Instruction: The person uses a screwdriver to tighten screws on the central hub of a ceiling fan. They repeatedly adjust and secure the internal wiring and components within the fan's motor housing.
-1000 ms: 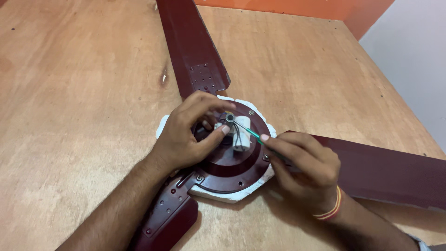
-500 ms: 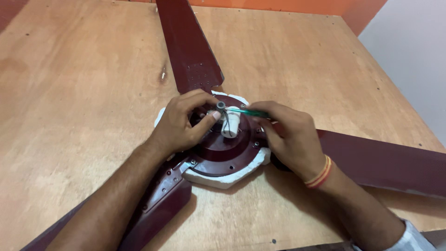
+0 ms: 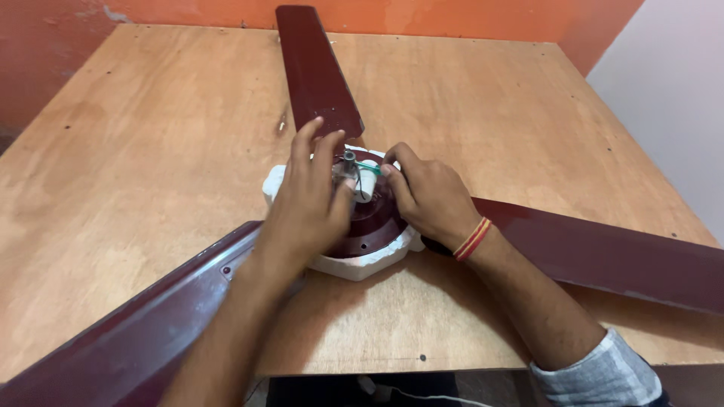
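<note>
A dark maroon ceiling fan lies on a plywood table (image 3: 151,151), its round motor hub (image 3: 373,222) resting on a white foam ring (image 3: 362,267). Three blades spread out: one to the far side (image 3: 313,68), one to the near left (image 3: 128,339), one to the right (image 3: 626,256). My left hand (image 3: 309,207) covers the hub's left side, fingers stretched forward, thumb by the grey centre shaft (image 3: 349,160). My right hand (image 3: 426,196) grips a thin green-handled tool (image 3: 368,169) pointing at the white wires beside the shaft. Its tip is hidden.
An orange wall (image 3: 151,15) runs behind the table's far edge. A pale wall (image 3: 671,98) stands to the right. The table's near edge (image 3: 362,371) is close to me, with a white cord (image 3: 407,396) hanging below it.
The view has pulled back and tilted up. My left hand has opened its fingers and slid forward over the hub. My right hand has kept the green tool at the shaft.
</note>
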